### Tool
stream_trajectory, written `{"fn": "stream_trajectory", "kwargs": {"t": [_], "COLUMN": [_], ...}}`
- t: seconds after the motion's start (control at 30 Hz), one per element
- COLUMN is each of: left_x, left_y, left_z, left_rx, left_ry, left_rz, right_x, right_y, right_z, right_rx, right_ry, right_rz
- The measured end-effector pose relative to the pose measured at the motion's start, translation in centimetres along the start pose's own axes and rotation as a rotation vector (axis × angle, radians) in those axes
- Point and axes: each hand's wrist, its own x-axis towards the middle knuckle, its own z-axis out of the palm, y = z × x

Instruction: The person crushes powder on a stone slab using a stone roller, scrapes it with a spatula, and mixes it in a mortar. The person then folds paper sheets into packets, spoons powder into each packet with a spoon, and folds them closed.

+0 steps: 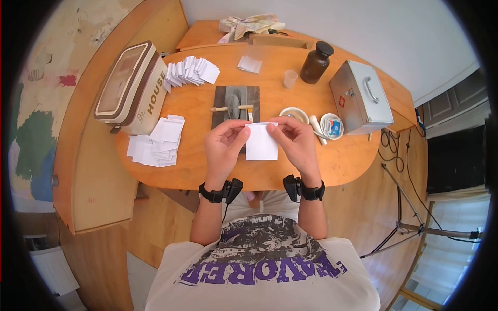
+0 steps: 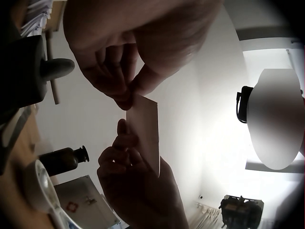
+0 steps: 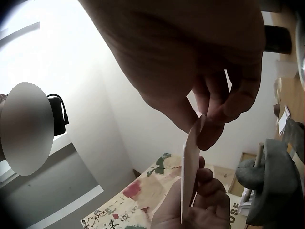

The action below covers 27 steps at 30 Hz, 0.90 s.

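A small white folded paper packet (image 1: pixel 261 145) is held up over the near part of the table, its flat face toward the head camera. My left hand (image 1: pixel 224 150) pinches its top left corner between thumb and fingers. At the top right corner, the thumb and fingers of my right hand (image 1: pixel 298 147) pinch it too. Both wrist views show the packet (image 2: pixel 145 133) nearly edge-on, stretched between the hands. Just beyond the hands lies a dark stone slab (image 1: pixel 220 98) with a grey stone wheel on a wooden rod (image 1: pixel 220 109); the hands partly cover it.
At the left are a pile of white packets (image 1: pixel 161 142), a standing row of packets (image 1: pixel 189 72) and a HOUSE box (image 1: pixel 129 85). Rightward stand a plastic cup (image 1: pixel 290 79), brown bottle (image 1: pixel 316 63), white mortar (image 1: pixel 293 111), small bowl (image 1: pixel 332 136) and metal case (image 1: pixel 360 98).
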Motion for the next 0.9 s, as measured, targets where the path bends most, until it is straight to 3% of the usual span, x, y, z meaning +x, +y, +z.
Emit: {"fn": "stream_trajectory", "kwargs": {"t": [0.13, 0.3, 0.63, 0.7, 0.77, 0.9], "left_x": [0.0, -0.1, -0.2, -0.1, 0.0, 0.0], "left_y": [-0.5, -0.1, 0.3, 0.5, 0.1, -0.6], "left_z": [0.1, 0.8, 1.0, 0.7, -0.2, 0.4], "left_rx": [0.025, 0.042, 0.014, 0.004, 0.045, 0.075], "left_ry": [-0.018, -0.002, 0.006, 0.021, -0.010, -0.049], "left_rz": [0.034, 0.048, 0.076, 0.064, -0.058, -0.060], "right_x": [-0.2, -0.1, -0.4, -0.4, -0.4, -0.1], "right_y": [-0.3, 0.2, 0.2, 0.3, -0.1, 0.3], "right_z": [-0.6, -0.9, -0.6, -0.3, -0.3, -0.5], "right_rx": [-0.048, 0.113, 0.131, 0.068, -0.044, -0.241], "right_ry": [-0.027, -0.057, -0.106, -0.061, -0.066, -0.092], "right_rz": [0.102, 0.076, 0.021, -0.064, -0.127, -0.250]}}
